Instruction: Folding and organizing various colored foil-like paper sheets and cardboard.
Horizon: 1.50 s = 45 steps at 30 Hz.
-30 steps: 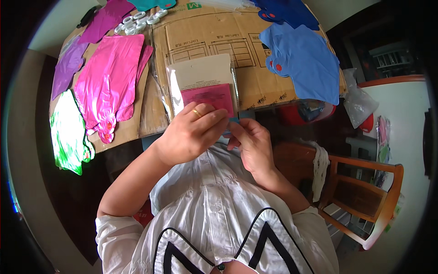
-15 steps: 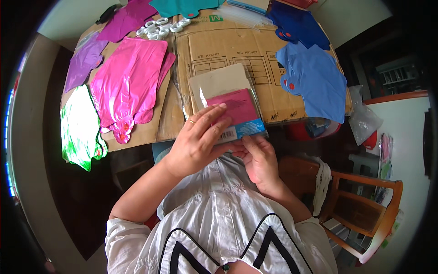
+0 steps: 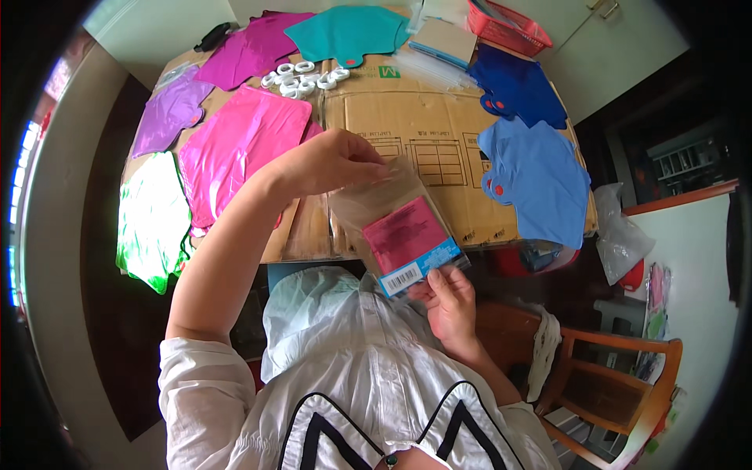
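Note:
A clear plastic bag hangs tilted at the table's near edge, held between my two hands. Inside it lies a folded magenta piece above a blue and white label strip with a barcode. My right hand grips the bag's lower right corner, thumb on the front and fingers behind. At the upper end my left hand pinches the bag's top edge, its fingertips slightly blurred. Beyond my left forearm lies a large shiny pink folded sheet.
Flattened cardboard covers the table. Around it lie purple, teal, navy and light blue pieces, a green-white one, white rings and a red basket. A wooden chair stands right.
My left hand has risen from the bag's lower front to its top edge. The bag has shifted slightly down toward me, with my right hand still at its lower corner.

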Each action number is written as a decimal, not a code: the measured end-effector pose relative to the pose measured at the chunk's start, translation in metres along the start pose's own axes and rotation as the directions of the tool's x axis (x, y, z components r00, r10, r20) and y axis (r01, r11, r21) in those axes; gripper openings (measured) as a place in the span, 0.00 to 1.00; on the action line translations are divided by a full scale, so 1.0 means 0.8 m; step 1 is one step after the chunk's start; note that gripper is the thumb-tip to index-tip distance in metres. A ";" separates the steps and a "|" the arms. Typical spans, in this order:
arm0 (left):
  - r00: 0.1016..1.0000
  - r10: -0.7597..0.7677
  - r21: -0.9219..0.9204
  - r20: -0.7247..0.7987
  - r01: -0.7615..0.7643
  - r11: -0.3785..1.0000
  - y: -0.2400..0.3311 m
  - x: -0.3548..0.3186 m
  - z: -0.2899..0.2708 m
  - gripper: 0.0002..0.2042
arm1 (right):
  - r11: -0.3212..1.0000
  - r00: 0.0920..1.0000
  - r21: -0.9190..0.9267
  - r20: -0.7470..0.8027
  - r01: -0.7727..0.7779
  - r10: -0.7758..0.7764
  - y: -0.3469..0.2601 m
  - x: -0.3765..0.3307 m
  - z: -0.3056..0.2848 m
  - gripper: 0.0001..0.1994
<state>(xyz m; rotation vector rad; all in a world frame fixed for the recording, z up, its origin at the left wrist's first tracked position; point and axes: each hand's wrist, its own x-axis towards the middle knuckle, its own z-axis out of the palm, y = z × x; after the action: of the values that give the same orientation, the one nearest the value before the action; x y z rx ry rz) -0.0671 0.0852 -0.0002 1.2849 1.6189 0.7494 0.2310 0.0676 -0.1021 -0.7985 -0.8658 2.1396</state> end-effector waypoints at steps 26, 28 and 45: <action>0.920 -0.006 -0.368 -0.392 -0.151 0.918 -0.017 -0.017 0.029 0.22 | 0.997 0.987 -0.034 -0.142 -0.075 0.069 -0.017 0.013 0.019 0.06; 0.770 0.397 0.345 -0.500 -0.244 0.907 -0.008 -0.022 0.040 0.25 | 0.995 0.984 -0.013 -0.148 -0.101 0.098 -0.018 0.014 0.035 0.05; 0.799 0.594 0.736 0.092 -0.457 0.500 -0.002 -0.021 0.104 0.30 | 0.987 0.979 0.005 -0.119 -0.163 0.162 0.003 0.009 0.040 0.11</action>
<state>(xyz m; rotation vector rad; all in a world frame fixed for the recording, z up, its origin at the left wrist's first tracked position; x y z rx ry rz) 0.0088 0.0627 -0.0306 2.4653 1.7399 0.5689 0.2024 0.0609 -0.0866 -1.0199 -0.7663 2.2051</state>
